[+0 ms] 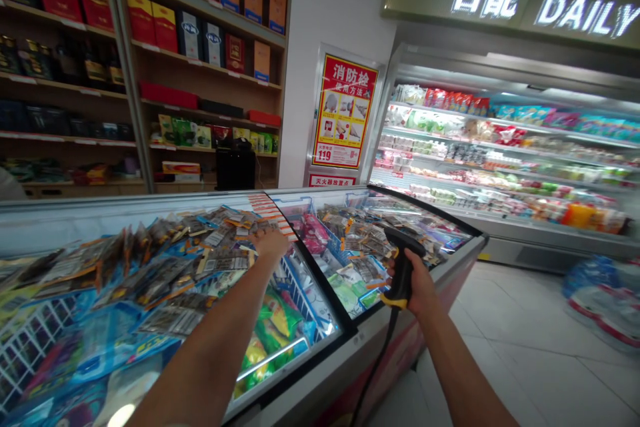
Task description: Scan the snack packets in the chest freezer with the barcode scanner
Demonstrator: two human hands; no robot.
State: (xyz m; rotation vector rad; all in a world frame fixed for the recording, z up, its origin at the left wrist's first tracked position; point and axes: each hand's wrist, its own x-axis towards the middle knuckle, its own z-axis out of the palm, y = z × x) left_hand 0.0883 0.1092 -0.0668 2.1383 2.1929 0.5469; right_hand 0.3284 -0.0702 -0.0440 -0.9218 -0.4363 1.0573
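Observation:
My right hand [421, 285] is wrapped round the grip of a black and yellow barcode scanner [401, 275], held above the freezer's front edge. From the scanner's lower end a dark cable hangs down. My left hand [270, 240] reaches into the chest freezer [320, 373], its blurred fingers stretched out over small flat snack packets [225, 260] with printed labels. Whether they touch a packet is hard to see. More packets [357, 230] lie in the right-hand section, below and beyond the scanner.
A black-framed glass lid [320, 267] divides the freezer. White and blue wire baskets [35, 347] hold bagged goods. Behind stand shelves of boxes [200, 40] and a lit refrigerated display [500, 140]. Wrapped water bottles [605, 300] sit on the tiled floor [520, 347].

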